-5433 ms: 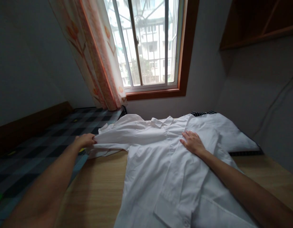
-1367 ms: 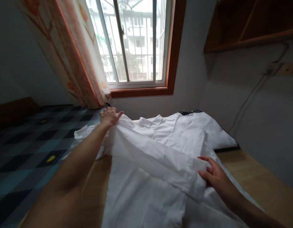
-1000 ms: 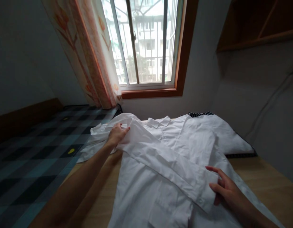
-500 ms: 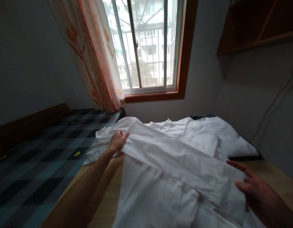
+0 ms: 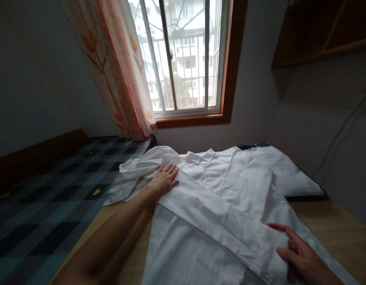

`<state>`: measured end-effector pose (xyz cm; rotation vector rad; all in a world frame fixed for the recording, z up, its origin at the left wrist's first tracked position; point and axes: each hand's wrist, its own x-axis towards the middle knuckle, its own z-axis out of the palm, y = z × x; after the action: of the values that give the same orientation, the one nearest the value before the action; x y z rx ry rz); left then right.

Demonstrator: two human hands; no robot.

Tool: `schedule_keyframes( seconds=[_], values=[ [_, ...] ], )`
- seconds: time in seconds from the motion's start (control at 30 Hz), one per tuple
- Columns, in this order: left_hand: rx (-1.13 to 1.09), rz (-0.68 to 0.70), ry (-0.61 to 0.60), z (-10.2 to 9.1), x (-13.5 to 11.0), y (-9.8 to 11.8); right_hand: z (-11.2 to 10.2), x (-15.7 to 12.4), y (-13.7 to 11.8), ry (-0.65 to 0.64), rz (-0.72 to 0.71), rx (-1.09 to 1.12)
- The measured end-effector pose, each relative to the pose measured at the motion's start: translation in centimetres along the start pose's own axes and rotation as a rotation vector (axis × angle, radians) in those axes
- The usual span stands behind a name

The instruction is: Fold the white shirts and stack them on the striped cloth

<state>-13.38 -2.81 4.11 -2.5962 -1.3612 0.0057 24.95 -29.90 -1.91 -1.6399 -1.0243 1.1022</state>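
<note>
A white button-up shirt [image 5: 197, 241] lies spread out in front of me, its collar [image 5: 201, 156] toward the window. One sleeve [image 5: 218, 209] runs slantwise across the shirt's body, down to the right. My left hand [image 5: 164, 180] rests flat on the upper end of this sleeve, fingers stretched out. At the lower right, my right hand [image 5: 302, 253] holds the cuff [image 5: 270, 257], thumb on top and some fingers hidden beneath. A small button shows near the cuff's edge. The other sleeve lies bunched at the left.
Under the shirt is a light wooden surface [image 5: 325, 221]. A white pillow-like item [image 5: 292, 174] with a black striped edge lies at the back right. To the left is a checked bed cover [image 5: 61, 198]. Beyond are a curtain [image 5: 111, 59] and a window [image 5: 185, 59]; a shelf [image 5: 325, 35] hangs upper right.
The raised sleeve has come down onto the shirt. My left hand has let go its pinch and moved right, now flat on the cloth. My right hand has moved left and down with the cuff.
</note>
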Motion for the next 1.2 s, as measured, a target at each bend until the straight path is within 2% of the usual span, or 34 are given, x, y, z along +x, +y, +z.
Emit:
schedule_keyframes(
  seconds=[0.1,0.2,0.3,0.4,0.47,0.53,0.6,0.63,0.7,0.77,0.87,0.93,1.03,1.2],
  values=[
    [-0.007,-0.082,-0.076,2.0,0.2,-1.9,0.0,-0.4,-0.1,0.001,0.007,0.007],
    [-0.007,-0.149,-0.065,2.9,0.4,-2.8,0.1,-0.4,-0.2,-0.011,0.029,0.024],
    [0.006,-0.192,-0.059,2.7,0.7,-2.8,-0.1,-0.1,0.1,-0.028,0.038,-0.004],
    [0.035,-0.210,-0.071,1.7,0.8,-2.2,-1.0,0.5,0.5,-0.048,-0.012,-0.200],
    [0.084,-0.239,-0.070,0.6,0.7,-1.2,-1.9,0.8,0.1,0.017,-0.146,-0.455],
    [0.129,-0.240,-0.030,-0.6,0.3,0.5,-2.4,1.0,-1.3,0.172,-0.366,-0.708],
    [0.107,-0.168,0.040,-1.3,-0.2,2.8,-1.8,1.2,-3.6,0.290,-0.613,-0.839],
    [0.062,-0.108,0.061,-1.4,-0.6,4.1,-1.0,1.4,-4.9,0.287,-0.729,-0.859],
    [-0.059,0.020,0.054,-1.0,-1.3,6.5,1.8,2.0,-7.5,0.153,-0.915,-0.866],
    [-0.158,0.129,-0.003,0.1,-1.9,8.4,5.4,3.1,-9.2,-0.087,-1.026,-0.895],
    [-0.228,0.187,-0.081,2.1,-2.6,9.6,10.6,5.2,-9.5,-0.451,-1.033,-0.966],
    [-0.248,0.175,-0.109,2.9,-2.8,9.3,12.5,6.4,-8.6,-0.593,-0.979,-0.985],
    [-0.261,0.170,-0.135,2.9,-2.8,8.0,12.5,7.2,-6.8,-0.649,-0.933,-0.973],
    [-0.219,0.027,-0.156,2.7,-2.0,4.5,8.6,6.0,-4.9,-0.661,-0.901,-0.989]
  ],
)
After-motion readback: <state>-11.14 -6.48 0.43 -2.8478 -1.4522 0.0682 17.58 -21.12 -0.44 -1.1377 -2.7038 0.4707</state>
